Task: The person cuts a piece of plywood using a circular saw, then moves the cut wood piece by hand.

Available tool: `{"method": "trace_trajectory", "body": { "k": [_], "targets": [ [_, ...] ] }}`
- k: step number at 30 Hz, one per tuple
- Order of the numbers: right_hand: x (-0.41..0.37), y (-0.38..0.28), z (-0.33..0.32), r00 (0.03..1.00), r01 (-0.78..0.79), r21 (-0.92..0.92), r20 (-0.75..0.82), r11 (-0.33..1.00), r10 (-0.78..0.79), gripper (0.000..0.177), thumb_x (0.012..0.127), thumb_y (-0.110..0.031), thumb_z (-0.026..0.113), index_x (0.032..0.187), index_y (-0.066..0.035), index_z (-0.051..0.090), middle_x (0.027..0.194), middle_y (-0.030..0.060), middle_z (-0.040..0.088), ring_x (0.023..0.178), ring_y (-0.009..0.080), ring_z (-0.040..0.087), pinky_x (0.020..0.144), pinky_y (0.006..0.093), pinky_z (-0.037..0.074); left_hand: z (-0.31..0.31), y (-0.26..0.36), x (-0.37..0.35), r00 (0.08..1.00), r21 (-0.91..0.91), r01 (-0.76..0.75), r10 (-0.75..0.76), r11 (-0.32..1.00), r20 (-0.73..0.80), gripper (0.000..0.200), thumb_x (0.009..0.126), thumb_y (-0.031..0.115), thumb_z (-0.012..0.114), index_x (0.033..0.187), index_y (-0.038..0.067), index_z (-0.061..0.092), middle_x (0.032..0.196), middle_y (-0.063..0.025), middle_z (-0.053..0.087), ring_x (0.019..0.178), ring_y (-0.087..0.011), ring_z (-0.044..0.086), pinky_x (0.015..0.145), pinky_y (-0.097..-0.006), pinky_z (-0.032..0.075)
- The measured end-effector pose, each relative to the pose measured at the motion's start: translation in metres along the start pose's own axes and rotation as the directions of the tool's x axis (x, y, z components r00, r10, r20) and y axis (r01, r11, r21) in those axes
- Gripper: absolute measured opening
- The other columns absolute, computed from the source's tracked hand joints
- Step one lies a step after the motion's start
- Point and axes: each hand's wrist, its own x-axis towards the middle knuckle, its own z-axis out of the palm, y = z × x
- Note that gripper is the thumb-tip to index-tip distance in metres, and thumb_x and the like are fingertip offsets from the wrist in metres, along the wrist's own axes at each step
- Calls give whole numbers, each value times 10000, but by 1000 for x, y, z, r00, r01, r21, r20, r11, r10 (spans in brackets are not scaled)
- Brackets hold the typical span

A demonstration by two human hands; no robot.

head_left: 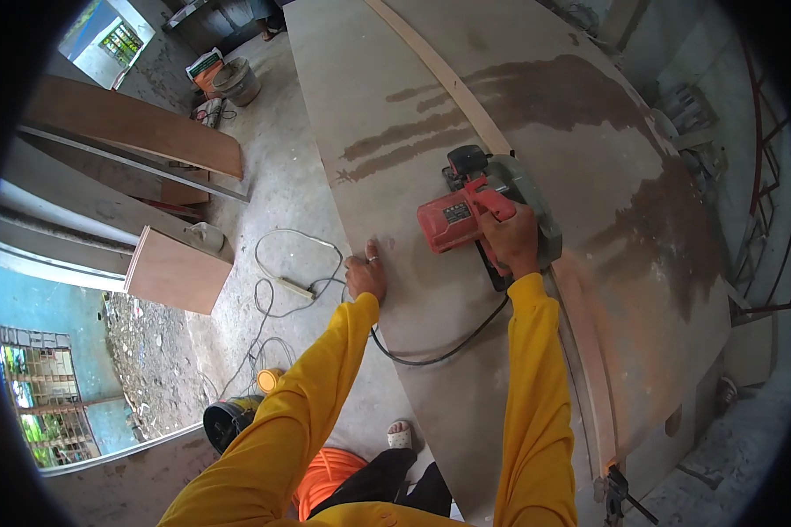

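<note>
A red and black circular saw (453,220) rests on a large brown board (431,325), and my right hand (511,235) is wrapped round its handle. Under and beyond the saw runs a long narrow wooden strip (448,79), which shows again below it toward the near edge. A black clamp (620,492) sits at the near end of the strip. My left hand (366,274) lies at the board's left edge, to the left of the saw, fingers bent and apart, holding nothing. The saw's blade is hidden.
A black cable (453,358) loops from the saw past the board's left edge to cords on the floor. Wooden panels (180,272) lean at the left. A bucket (237,81) stands at upper left; an orange hose coil (325,474) and dark bucket (224,424) are near my feet.
</note>
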Motion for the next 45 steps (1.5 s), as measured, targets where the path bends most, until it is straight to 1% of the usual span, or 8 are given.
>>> {"method": "trace_trajectory", "body": {
  "k": [6, 11, 14, 18, 21, 26, 42, 45],
  "targets": [
    [20, -1, 12, 1000, 8, -19, -2, 1000, -8, 267, 769, -214, 686, 797, 46, 635, 661, 176, 616, 571, 263, 579, 615, 340, 479, -2, 4, -1, 999, 16, -4, 4, 1000, 43, 768, 878, 619, 435, 1140, -102, 473, 1104, -349, 567, 1087, -476, 535, 946, -475, 406],
    [36, -4, 22, 999, 40, 0, -6, 999, -40, 253, 770, -205, 684, 796, 42, 637, 651, 171, 614, 554, 269, 555, 608, 338, 476, 3, 0, 5, 997, 42, 38, -41, 998, 71, 852, 887, 609, 422, 1290, -140, 370, 1190, -365, 514, 1158, -461, 493, 993, -456, 376],
    [42, -9, 27, 999, 40, 8, -5, 999, -40, 244, 770, -197, 681, 796, 41, 637, 649, 172, 613, 552, 277, 557, 605, 339, 476, -1, 1, 2, 992, 28, 44, -47, 999, 117, 858, 889, 603, 427, 1306, -143, 352, 1197, -356, 516, 1161, -457, 493, 994, -454, 375],
    [55, -7, 34, 999, 44, -13, -11, 999, -44, 232, 766, -188, 674, 799, 39, 636, 646, 179, 607, 558, 297, 570, 600, 344, 478, -2, 7, 2, 990, 35, 58, -62, 998, 124, 853, 891, 596, 431, 1309, -142, 350, 1184, -344, 532, 1151, -456, 501, 993, -450, 375],
    [62, -6, 38, 998, 57, -15, -4, 998, -57, 226, 761, -181, 669, 797, 39, 633, 646, 183, 604, 566, 320, 573, 596, 347, 478, -5, 7, -1, 985, 24, 69, -72, 997, 155, 809, 893, 586, 439, 1265, -131, 395, 1170, -340, 541, 1138, -462, 507, 982, -456, 379],
    [73, 0, 48, 999, 50, -1, 1, 999, -50, 222, 753, -176, 669, 780, 40, 627, 652, 189, 607, 577, 336, 575, 599, 348, 479, -2, 3, 0, 993, 36, 65, -68, 997, 98, 687, 895, 574, 453, 1139, -68, 477, 1135, -338, 555, 1109, -467, 520, 954, -475, 392],
    [98, -13, 61, 999, -8, -25, 32, 1000, 9, 236, 749, -182, 672, 783, 47, 626, 669, 184, 617, 616, 326, 616, 622, 351, 485, -4, 3, -1, 996, 40, 43, -46, 998, 80, 698, 906, 557, 445, 1136, -101, 475, 1106, -352, 565, 1077, -487, 534, 929, -484, 407],
    [106, -10, 67, 999, 22, -9, 27, 1000, -21, 234, 751, -182, 673, 784, 45, 628, 679, 183, 625, 636, 328, 627, 628, 351, 487, -4, 3, 0, 988, 28, 75, -79, 997, 135, 711, 890, 584, 454, 1167, -70, 455, 1117, -347, 553, 1092, -477, 522, 943, -483, 399]
  ]
}}
